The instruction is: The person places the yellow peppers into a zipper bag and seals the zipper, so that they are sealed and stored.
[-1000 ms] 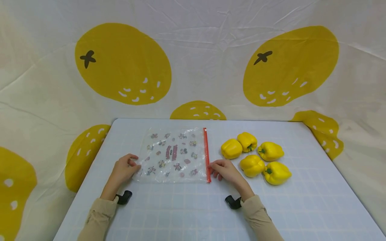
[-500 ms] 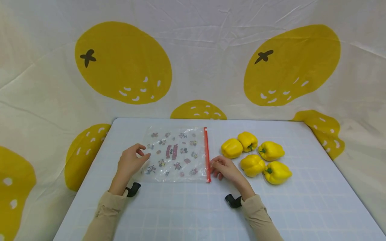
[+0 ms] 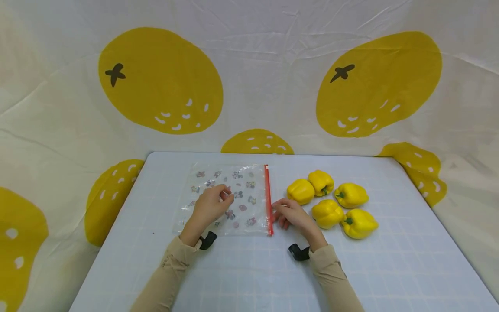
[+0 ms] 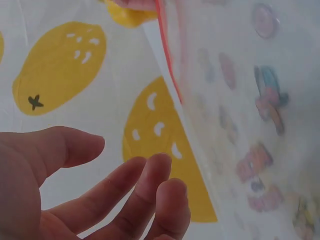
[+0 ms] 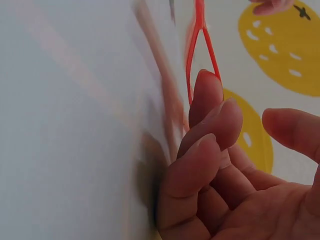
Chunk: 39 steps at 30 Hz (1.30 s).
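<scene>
A clear printed zip bag (image 3: 249,212) lies flat, its red zip edge (image 3: 267,186) facing right. My left hand (image 3: 208,208) hovers over the bag's middle, fingers loosely bent, thumb apart, holding nothing; the left wrist view shows a gap between thumb and fingers. At the red edge is my right hand (image 3: 294,214). In the right wrist view the red edge (image 5: 200,20) parts into two strips, with a fingertip (image 5: 206,90) at the gap between them. The right thumb (image 5: 290,127) stands away from the fingers, so nothing is pinched.
Several yellow bell peppers (image 3: 327,213) sit in a cluster right of the bag, close beyond my right hand. The white table (image 3: 249,277) ends at a back edge against a cloth curtain (image 3: 269,86) with yellow fruit prints. A black camera (image 3: 299,252) juts from each wrist.
My left hand has left the bag's lower left side and moved right, over its middle. My right hand has stayed at the red edge, shifting only slightly. Bag and peppers have not moved.
</scene>
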Each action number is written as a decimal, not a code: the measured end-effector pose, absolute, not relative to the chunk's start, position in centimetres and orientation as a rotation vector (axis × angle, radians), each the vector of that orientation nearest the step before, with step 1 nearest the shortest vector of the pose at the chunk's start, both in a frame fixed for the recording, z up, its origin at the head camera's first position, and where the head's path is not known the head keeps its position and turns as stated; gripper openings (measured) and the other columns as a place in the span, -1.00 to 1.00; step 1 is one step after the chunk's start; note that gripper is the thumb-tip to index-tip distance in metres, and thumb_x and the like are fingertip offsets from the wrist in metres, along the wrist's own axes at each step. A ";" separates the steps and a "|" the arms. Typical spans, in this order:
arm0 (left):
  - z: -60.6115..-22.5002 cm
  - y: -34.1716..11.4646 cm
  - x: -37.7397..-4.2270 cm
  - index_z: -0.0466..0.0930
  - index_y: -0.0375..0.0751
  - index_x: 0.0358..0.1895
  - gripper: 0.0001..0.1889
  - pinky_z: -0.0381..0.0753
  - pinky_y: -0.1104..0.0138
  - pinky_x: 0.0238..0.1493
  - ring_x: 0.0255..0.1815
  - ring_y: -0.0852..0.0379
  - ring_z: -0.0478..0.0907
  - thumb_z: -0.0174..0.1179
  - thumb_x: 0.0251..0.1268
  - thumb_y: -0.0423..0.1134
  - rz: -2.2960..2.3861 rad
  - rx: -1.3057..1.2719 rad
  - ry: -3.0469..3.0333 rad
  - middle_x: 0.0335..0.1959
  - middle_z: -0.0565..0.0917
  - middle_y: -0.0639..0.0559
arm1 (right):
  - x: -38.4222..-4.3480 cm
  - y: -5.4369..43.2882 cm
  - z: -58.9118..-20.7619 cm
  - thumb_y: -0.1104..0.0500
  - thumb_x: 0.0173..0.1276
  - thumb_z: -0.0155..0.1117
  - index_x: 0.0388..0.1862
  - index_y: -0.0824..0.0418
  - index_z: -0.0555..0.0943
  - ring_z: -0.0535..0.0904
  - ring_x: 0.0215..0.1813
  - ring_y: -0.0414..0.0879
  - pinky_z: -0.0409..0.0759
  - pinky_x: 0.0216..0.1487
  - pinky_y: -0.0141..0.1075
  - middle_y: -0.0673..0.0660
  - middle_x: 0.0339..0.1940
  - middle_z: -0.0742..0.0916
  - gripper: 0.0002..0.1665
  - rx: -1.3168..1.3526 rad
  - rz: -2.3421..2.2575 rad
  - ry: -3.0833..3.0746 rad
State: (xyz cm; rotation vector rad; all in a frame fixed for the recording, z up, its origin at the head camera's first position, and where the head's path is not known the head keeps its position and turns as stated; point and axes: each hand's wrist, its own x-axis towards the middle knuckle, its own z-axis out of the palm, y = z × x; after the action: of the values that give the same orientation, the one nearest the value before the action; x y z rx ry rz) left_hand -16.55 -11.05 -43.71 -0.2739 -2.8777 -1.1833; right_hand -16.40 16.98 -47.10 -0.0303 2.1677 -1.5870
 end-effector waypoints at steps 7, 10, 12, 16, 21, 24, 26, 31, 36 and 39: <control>-43.6 -7.2 -16.9 0.64 -0.12 -0.31 -0.84 0.41 0.31 -0.51 -0.54 0.14 0.42 0.24 0.27 -0.11 -1.131 -0.441 -2.958 -0.49 0.56 0.10 | -16.6 17.0 -47.3 0.14 0.52 0.02 0.09 0.42 0.54 0.46 -0.54 -0.07 0.49 -0.45 -0.31 0.26 -0.31 0.71 -0.61 -0.032 -1.638 2.131; -43.6 -5.7 -17.0 0.59 -0.11 -0.45 -0.80 0.41 0.32 -0.52 -0.56 0.14 0.42 0.26 0.26 -0.10 -1.101 -0.510 -3.005 -0.55 0.54 0.11 | -16.8 16.9 -47.6 0.16 0.52 0.01 0.09 0.43 0.54 0.45 -0.55 -0.09 0.48 -0.46 -0.32 0.24 -0.33 0.70 -0.62 -0.030 -1.665 2.117; -43.8 -4.9 -17.1 0.54 -0.10 -0.53 -0.74 0.39 0.33 -0.54 -0.58 0.16 0.41 0.28 0.25 -0.09 -1.068 -0.540 -3.041 -0.60 0.51 0.11 | -16.8 16.9 -47.8 0.17 0.52 0.00 0.09 0.44 0.53 0.46 -0.56 -0.11 0.49 -0.46 -0.33 0.24 -0.34 0.70 -0.62 -0.038 -1.684 2.104; -44.4 -3.4 -17.0 0.48 -0.10 -0.56 -0.70 0.31 0.34 -0.59 -0.62 0.16 0.36 0.31 0.21 -0.06 -1.013 -0.554 -3.125 -0.64 0.45 0.10 | -16.9 17.0 -48.1 0.19 0.53 -0.02 0.09 0.47 0.52 0.48 -0.54 -0.12 0.51 -0.42 -0.35 0.20 -0.36 0.71 -0.62 -0.082 -1.705 2.077; -45.3 -2.2 -16.7 0.44 -0.10 -0.57 -0.65 0.24 0.35 -0.61 -0.67 0.15 0.33 0.34 0.13 0.00 -0.967 -0.535 -3.199 -0.68 0.38 0.11 | -16.9 17.0 -48.2 0.19 0.54 -0.03 0.10 0.50 0.51 0.49 -0.51 -0.12 0.53 -0.39 -0.37 0.13 -0.40 0.68 -0.60 -0.117 -1.679 2.065; -45.9 -1.7 -16.5 0.42 -0.11 -0.62 -0.62 0.22 0.35 -0.62 -0.69 0.14 0.31 0.36 0.10 0.02 -0.907 -0.521 -3.206 -0.72 0.36 0.12 | -16.9 17.0 -48.4 0.18 0.54 -0.02 0.11 0.51 0.51 0.50 -0.51 -0.13 0.53 -0.40 -0.37 0.11 -0.42 0.67 -0.59 -0.128 -1.678 2.063; -46.1 -1.3 -16.4 0.41 -0.11 -0.64 -0.60 0.23 0.33 -0.61 -0.69 0.13 0.31 0.36 0.10 0.03 -0.863 -0.519 -3.204 -0.73 0.34 0.12 | -16.9 17.0 -48.4 0.18 0.54 -0.01 0.10 0.51 0.51 0.50 -0.50 -0.13 0.54 -0.40 -0.37 0.10 -0.42 0.65 -0.59 -0.136 -1.686 2.066; -46.6 -0.4 -16.1 0.42 -0.10 -0.61 -0.61 0.28 0.23 -0.45 -0.64 0.10 0.34 0.36 0.11 0.04 -0.806 -0.517 -3.213 -0.70 0.35 0.10 | -16.8 17.3 -48.6 0.21 0.51 -0.01 0.05 0.50 0.54 0.50 -0.51 -0.13 0.55 -0.39 -0.38 0.08 -0.45 0.62 -0.63 -0.128 -1.715 2.070; -46.8 0.0 -15.7 0.43 -0.10 -0.62 -0.58 0.37 0.09 -0.32 -0.65 0.09 0.35 0.32 0.20 0.09 -0.751 -0.455 -3.235 -0.72 0.34 0.09 | -16.6 17.4 -48.7 0.21 0.52 -0.01 0.06 0.46 0.56 0.50 -0.50 -0.12 0.55 -0.39 -0.38 0.06 -0.44 0.64 -0.64 -0.141 -1.714 2.069; -46.9 0.1 -15.6 0.45 -0.09 -0.64 -0.56 0.42 0.04 -0.26 -0.67 0.09 0.36 0.28 0.24 0.10 -0.792 -0.426 -3.230 -0.75 0.35 0.09 | -16.6 17.4 -48.8 0.21 0.52 0.00 0.06 0.46 0.56 0.51 -0.50 -0.12 0.55 -0.39 -0.37 0.06 -0.44 0.64 -0.64 -0.147 -1.722 2.067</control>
State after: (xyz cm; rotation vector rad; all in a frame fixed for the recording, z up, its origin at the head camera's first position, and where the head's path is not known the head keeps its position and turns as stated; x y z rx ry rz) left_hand -15.59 0.05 -46.91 -0.4261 -3.2301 -0.7917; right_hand -16.55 17.37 -48.76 -0.1469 2.0674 -1.7218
